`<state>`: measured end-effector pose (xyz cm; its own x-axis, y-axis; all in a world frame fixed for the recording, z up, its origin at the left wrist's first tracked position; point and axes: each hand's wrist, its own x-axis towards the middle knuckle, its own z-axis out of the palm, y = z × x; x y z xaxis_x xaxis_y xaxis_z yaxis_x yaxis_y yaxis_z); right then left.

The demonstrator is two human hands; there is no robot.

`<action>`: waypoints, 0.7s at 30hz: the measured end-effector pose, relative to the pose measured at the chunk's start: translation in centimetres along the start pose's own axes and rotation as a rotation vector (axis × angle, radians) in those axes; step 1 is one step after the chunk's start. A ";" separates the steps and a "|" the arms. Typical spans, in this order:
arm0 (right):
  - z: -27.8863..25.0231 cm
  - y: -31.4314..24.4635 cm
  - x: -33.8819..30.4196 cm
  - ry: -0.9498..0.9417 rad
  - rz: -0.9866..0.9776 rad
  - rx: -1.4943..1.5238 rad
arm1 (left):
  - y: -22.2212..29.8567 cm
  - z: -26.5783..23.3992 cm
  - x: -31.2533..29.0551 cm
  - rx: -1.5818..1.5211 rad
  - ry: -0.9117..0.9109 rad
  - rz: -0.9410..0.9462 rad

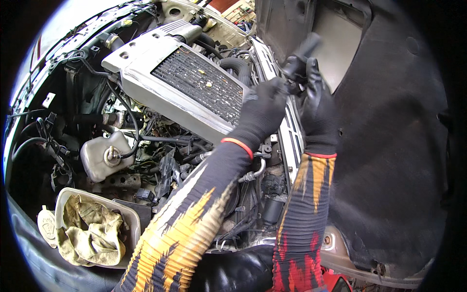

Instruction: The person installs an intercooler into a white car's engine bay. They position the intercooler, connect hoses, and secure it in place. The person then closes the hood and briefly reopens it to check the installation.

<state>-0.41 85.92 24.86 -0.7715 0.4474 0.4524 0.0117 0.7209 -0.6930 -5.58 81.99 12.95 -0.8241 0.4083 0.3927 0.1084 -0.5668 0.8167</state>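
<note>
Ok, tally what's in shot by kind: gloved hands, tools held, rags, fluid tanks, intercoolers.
Gloved hands: 2, left hand and right hand
Held tools: 1, a black tool gripped by both hands
Rags: 1, yellow rag
Fluid tanks: 1, grey tank
Intercoolers: 1, intercooler
Total: 6

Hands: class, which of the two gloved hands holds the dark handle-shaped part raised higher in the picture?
The right hand: its fingers wrap the dark handle, above the left hand.
</note>
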 end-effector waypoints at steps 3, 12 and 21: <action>-0.8 4.1 -2.7 0.062 0.353 -0.323 | -1.5 -2.5 1.6 0.047 0.122 -0.314; 1.5 14.0 -8.1 -0.113 0.522 -1.459 | -8.2 0.1 1.2 -0.171 0.333 -0.415; 0.8 13.7 -7.9 -0.239 0.381 -1.498 | -5.1 -1.0 -0.7 0.010 0.388 -0.133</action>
<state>5.33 91.89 11.34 -0.6537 0.7325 0.1899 0.7086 0.5044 0.4934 -6.07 83.92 8.07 -0.9796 0.1764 0.0959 -0.0099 -0.5195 0.8544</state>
